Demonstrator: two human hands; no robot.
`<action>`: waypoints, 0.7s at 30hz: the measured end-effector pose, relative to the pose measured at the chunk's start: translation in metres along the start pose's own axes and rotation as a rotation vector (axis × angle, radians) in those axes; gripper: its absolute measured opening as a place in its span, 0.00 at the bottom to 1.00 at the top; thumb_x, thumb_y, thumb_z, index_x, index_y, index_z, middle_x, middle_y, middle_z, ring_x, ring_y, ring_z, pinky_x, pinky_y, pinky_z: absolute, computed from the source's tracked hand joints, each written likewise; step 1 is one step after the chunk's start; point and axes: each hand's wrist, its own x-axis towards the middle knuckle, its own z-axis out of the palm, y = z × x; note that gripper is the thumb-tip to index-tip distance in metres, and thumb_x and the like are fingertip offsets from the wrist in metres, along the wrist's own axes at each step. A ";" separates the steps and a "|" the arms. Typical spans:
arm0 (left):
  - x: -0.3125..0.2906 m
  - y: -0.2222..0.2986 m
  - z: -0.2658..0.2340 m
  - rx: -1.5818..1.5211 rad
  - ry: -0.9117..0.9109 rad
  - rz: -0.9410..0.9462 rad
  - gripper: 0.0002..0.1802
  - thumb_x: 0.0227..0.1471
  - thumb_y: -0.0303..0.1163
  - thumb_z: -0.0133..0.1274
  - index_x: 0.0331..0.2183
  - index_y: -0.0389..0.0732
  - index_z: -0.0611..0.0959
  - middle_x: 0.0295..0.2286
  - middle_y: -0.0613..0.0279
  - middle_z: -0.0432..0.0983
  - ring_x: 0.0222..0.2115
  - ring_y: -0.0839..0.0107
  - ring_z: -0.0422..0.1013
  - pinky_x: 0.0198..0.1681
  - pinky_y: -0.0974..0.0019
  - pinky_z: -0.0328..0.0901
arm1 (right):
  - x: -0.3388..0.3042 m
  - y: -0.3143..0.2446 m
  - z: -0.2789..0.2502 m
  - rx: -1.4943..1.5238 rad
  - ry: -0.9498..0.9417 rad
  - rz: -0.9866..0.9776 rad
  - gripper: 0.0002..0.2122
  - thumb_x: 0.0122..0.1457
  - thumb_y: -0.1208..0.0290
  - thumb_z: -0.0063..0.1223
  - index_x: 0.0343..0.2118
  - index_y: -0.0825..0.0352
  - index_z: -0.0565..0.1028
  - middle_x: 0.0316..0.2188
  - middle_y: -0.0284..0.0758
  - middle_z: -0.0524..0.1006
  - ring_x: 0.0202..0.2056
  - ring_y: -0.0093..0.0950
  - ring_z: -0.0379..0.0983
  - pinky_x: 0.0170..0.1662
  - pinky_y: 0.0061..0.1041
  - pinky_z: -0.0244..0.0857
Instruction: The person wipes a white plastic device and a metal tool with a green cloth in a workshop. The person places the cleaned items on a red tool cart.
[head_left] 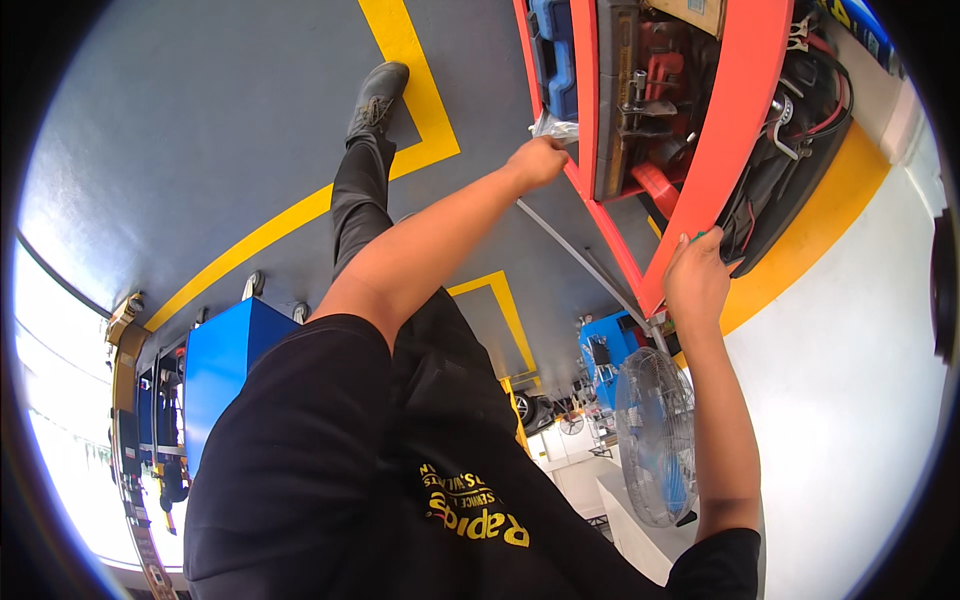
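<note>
A red metal rack (720, 130) stands at the upper right with tools on its shelves. My left hand (540, 161) is closed at its left edge, just below some crumpled clear plastic (557, 128). Whether the fingers hold the rack or the plastic is hard to tell. My right hand (698, 265) is closed beside the rack's lower right corner. A small green piece (699, 237) shows at its fingers, but the rest of it is hidden. On the rack lie a blue case (556, 60) and an open dark case (618, 100) beside red and metal tools.
Dark cables and metal tools (800, 120) lie right of the rack, by a white wall (820, 350). A caged fan (655, 440) stands near my right forearm. A blue wheeled cabinet (225, 350) is at left. Yellow lines (425, 100) mark the grey floor.
</note>
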 end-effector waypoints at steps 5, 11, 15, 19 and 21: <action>-0.033 -0.054 -0.026 -0.012 0.054 -0.142 0.23 0.54 0.40 0.53 0.49 0.36 0.82 0.39 0.56 0.84 0.44 0.61 0.79 0.49 0.60 0.70 | 0.002 -0.006 -0.004 -0.051 0.001 0.013 0.15 0.69 0.66 0.46 0.42 0.76 0.62 0.33 0.60 0.79 0.35 0.55 0.79 0.37 0.48 0.74; -0.100 -0.078 -0.067 -0.127 0.161 -0.134 0.24 0.56 0.37 0.52 0.52 0.35 0.79 0.39 0.57 0.84 0.38 0.65 0.79 0.42 0.62 0.71 | 0.006 -0.001 0.008 -0.097 0.044 0.050 0.12 0.68 0.67 0.43 0.41 0.74 0.63 0.38 0.56 0.80 0.37 0.49 0.82 0.39 0.42 0.77; -0.178 -0.099 -0.116 -0.101 0.272 -0.097 0.24 0.61 0.39 0.49 0.56 0.39 0.77 0.43 0.59 0.83 0.39 0.66 0.77 0.41 0.63 0.70 | 0.006 0.000 0.017 0.014 0.044 0.137 0.13 0.66 0.68 0.40 0.45 0.75 0.66 0.42 0.57 0.80 0.43 0.48 0.81 0.46 0.47 0.75; -0.275 -0.144 -0.176 0.036 0.432 -0.114 0.25 0.64 0.43 0.47 0.58 0.43 0.74 0.47 0.60 0.81 0.44 0.66 0.76 0.46 0.61 0.69 | -0.035 -0.016 0.003 0.215 0.089 0.142 0.16 0.64 0.67 0.44 0.47 0.74 0.72 0.45 0.53 0.81 0.49 0.48 0.79 0.52 0.49 0.71; -0.322 -0.175 -0.198 0.030 0.507 -0.129 0.27 0.64 0.45 0.47 0.59 0.43 0.73 0.49 0.60 0.81 0.45 0.65 0.75 0.48 0.60 0.68 | -0.080 -0.034 -0.009 0.405 0.040 0.086 0.17 0.63 0.66 0.47 0.48 0.74 0.75 0.48 0.51 0.80 0.51 0.48 0.77 0.53 0.48 0.70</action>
